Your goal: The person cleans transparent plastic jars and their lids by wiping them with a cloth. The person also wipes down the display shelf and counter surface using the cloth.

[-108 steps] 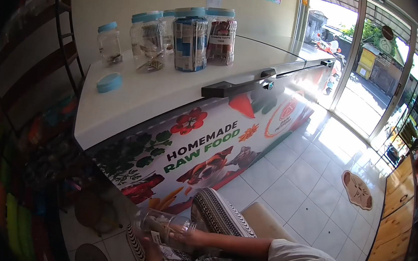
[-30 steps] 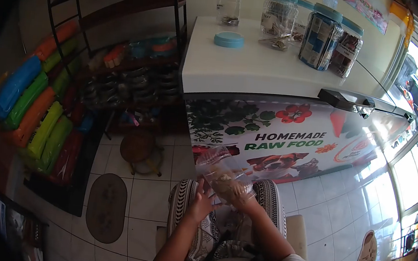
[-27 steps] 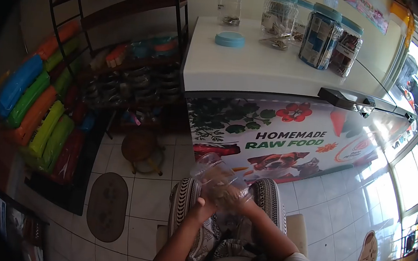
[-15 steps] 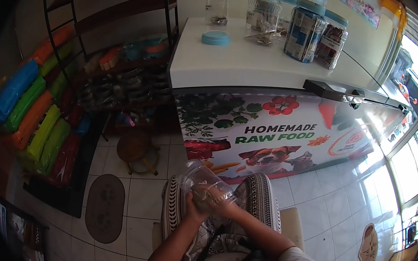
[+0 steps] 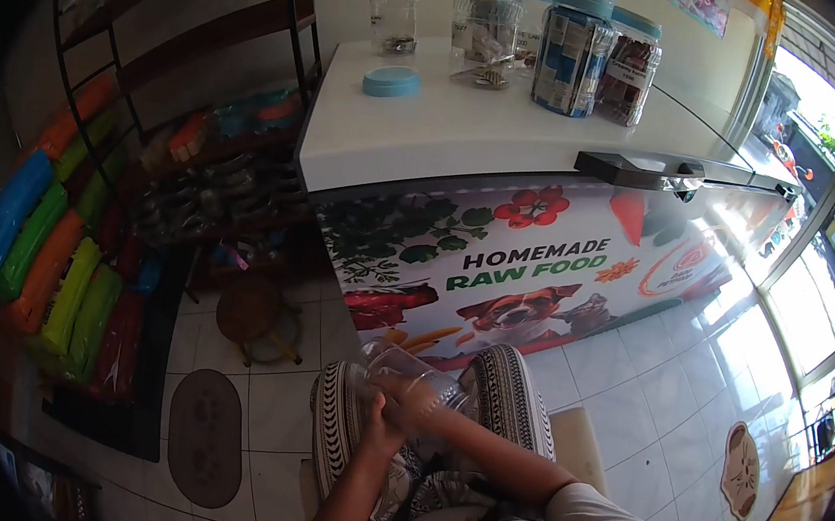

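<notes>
Well, your left hand point(image 5: 380, 424) and right hand point(image 5: 417, 406) are at one jar point(image 5: 404, 362), fingers' hold unclear; packets point(image 5: 563, 62) fill another jar point(image 5: 583, 2).

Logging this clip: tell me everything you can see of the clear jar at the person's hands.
The clear jar is see-through and glossy, apparently plastic. It is tilted over the lap, between the knees of the patterned trousers, before the white-topped chest. The blurred right hand overlaps it; whether inside or outside is unclear. The left hand is close beside, its contact hidden. The mouth and any contents cannot be made out.
</notes>
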The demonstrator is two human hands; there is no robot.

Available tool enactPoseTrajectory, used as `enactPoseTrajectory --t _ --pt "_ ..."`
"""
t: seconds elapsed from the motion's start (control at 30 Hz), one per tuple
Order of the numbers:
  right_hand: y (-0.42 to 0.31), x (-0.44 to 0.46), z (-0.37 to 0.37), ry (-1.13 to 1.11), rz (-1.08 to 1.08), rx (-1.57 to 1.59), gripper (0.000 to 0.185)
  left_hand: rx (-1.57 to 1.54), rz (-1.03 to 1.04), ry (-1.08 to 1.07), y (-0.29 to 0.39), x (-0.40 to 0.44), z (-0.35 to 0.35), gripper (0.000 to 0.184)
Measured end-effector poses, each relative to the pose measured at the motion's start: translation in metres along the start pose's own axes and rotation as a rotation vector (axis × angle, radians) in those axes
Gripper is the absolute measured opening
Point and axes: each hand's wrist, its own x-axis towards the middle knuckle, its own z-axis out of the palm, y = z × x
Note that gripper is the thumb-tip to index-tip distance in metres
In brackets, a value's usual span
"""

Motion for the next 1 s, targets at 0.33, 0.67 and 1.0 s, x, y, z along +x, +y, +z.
enactPoseTrajectory --t 0.33,0.67,1.0 --pt "0.102 0.033 0.071 0.379 -0.468 -0.286 0.047 0.038 0.082 0.032 0.020 0.011 0.014 0.076" --pt "0.068 0.022 0.050 0.336 -0.443 0.367 0.057 0.107 0.210 0.016 0.002 0.012 -0.009 0.087" --pt "0.044 0.001 0.007 0.426 -0.398 0.855 0.060 0.224 0.339 -0.049 0.025 0.021 0.023 0.096"
